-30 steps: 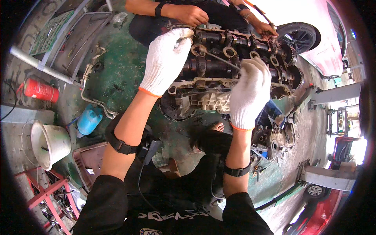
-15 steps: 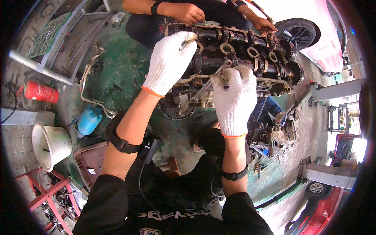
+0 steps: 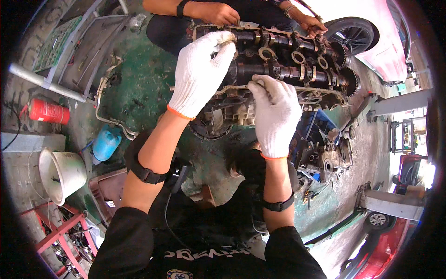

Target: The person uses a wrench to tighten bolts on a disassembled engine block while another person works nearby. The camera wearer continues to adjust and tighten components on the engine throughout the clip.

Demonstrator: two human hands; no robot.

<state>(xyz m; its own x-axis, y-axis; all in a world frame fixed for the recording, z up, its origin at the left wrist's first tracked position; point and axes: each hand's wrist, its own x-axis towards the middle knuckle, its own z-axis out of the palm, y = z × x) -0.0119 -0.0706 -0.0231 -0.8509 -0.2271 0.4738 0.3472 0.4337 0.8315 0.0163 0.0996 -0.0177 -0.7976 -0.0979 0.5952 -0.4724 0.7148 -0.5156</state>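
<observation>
A dark, oily cylinder head (image 3: 241, 107) lies before me, with two camshafts (image 3: 290, 72) and their caps running left to right. Over its left end, my left hand (image 3: 202, 76) in a white knit glove pinches thumb and forefinger together near the far camshaft; what they hold, if anything, is hidden. My right hand (image 3: 277, 114), gloved the same way, is at the near edge with its fingers curled together by the near camshaft. No tool shows clearly in its grip. Two toothed cam sprockets (image 3: 350, 82) sit at the right end.
Across the engine, a co-worker's hands (image 3: 222, 14) reach to its far edge. A pink car (image 3: 371, 37) stands at the far right. A blue crate (image 3: 318, 122) with metal parts is right of me; a blue jug (image 3: 107, 143), white bucket (image 3: 69, 174) and fire extinguisher (image 3: 49, 111) are left.
The wrench seen by my right hand no longer shows. My right hand has shifted slightly left, its fingers drawn closer together. My left hand has moved slightly up and stays pinched.
</observation>
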